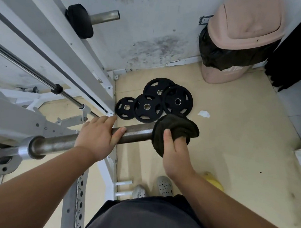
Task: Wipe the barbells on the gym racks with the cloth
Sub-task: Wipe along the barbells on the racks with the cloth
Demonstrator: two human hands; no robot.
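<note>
Cloth (175, 132) is gripped round the end of the barbell (137, 131) by the curled fingers of the right hand (174, 151); it is also clasped by the left hand (97, 136). Four weight plates (147, 107) are seen on the floor (234, 138) near one bag-lined bin (242, 31).

Your barbell (137, 132) has its right end buried in the dark cloth (175, 132), and its far length leaves the frame at the left edge. The fingertips of your right hand (175, 151) are lost in the cloth's folds. Your left hand (97, 136) covers a stretch of the bar. At lower right, a yellow object (214, 182) sits half behind your forearm and cannot be identified. The pink bin (243, 22) is cropped at the top edge.
</note>
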